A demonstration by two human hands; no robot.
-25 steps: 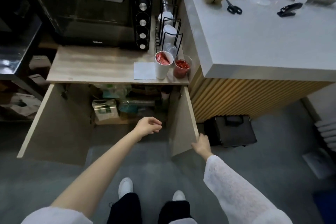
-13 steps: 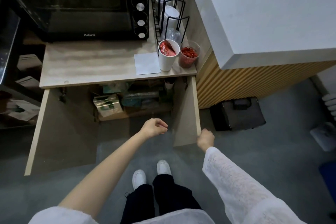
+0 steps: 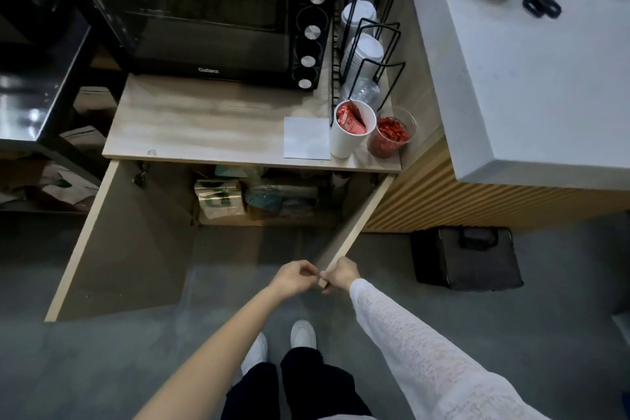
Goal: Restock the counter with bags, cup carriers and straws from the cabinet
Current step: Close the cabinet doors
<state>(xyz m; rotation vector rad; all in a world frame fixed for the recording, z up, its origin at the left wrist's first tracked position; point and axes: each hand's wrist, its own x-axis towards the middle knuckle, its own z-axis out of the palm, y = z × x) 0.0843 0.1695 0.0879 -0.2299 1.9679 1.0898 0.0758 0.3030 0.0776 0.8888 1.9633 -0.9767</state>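
A black oven [image 3: 204, 10] with silver knobs [image 3: 311, 32] is seen on a pale wood-grain surface [image 3: 204, 119]. A white sheet of paper [image 3: 306, 138] is laid beside a white cup [image 3: 347, 136] filled with red packets, and a clear cup [image 3: 392, 133] is filled with red pieces. White lids [image 3: 363, 51] are held in a black wire rack [image 3: 381, 44]. The cabinet doors [image 3: 119, 242] are coloured light beige. A package [image 3: 220, 198] printed in green and white is seen inside. The raised counter [image 3: 528, 78] is pale grey, over ribbed yellow-tan panelling [image 3: 460, 201]. Black scissors [image 3: 540, 3] are seen on it. The floor [image 3: 102, 368] is grey, a box [image 3: 467, 259] on it black. A white knitted sleeve [image 3: 426, 351], black trousers [image 3: 306, 385] and white shoes [image 3: 301, 334] are worn.
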